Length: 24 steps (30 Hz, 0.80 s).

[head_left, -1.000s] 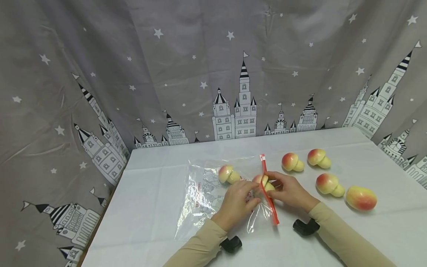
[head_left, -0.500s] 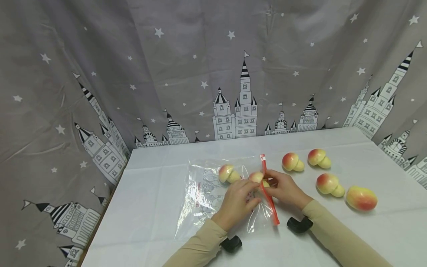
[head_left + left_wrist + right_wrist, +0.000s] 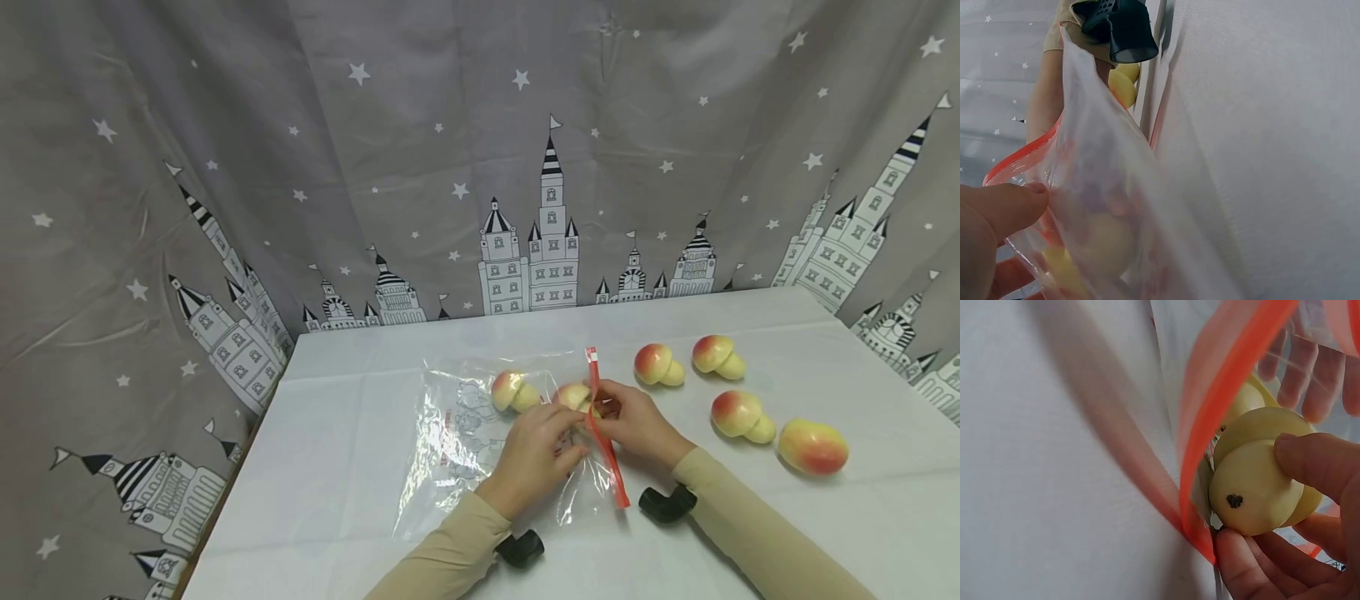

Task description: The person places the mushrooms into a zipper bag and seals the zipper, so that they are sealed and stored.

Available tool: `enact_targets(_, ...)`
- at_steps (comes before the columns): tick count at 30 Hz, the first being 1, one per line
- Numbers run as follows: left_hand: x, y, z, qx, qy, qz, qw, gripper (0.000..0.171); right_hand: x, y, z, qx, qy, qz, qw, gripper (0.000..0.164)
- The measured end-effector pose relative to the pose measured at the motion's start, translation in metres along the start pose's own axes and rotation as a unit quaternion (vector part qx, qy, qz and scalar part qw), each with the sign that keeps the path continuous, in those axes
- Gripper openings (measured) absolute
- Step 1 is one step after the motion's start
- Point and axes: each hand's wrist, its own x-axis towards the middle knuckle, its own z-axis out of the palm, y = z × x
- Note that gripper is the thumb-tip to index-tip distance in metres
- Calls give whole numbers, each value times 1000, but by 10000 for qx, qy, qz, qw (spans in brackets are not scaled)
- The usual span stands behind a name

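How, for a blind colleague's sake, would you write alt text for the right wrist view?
A right hand holds a pale yellow mushroom-shaped object at the red-edged opening of a clear bag. The left hand shows through the bag, and a similar yellow object sits partly hidden behind.

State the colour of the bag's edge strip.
The strip is red with a white patch near one end; head view shows it best.

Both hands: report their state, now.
Left hand: holding the clear bag near its opening.
Right hand: holding a mushroom-shaped piece at that opening.
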Motion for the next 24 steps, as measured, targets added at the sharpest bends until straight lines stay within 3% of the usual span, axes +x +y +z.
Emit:
enact_targets(17,0,1,-1,31,8,41,10000,38,3,-6,14,478,438,251,9976,48)
enact_targets(24,-1,0,-1,82,-64,-2,9999,39,5,-7,17,400,471,261,9977,48)
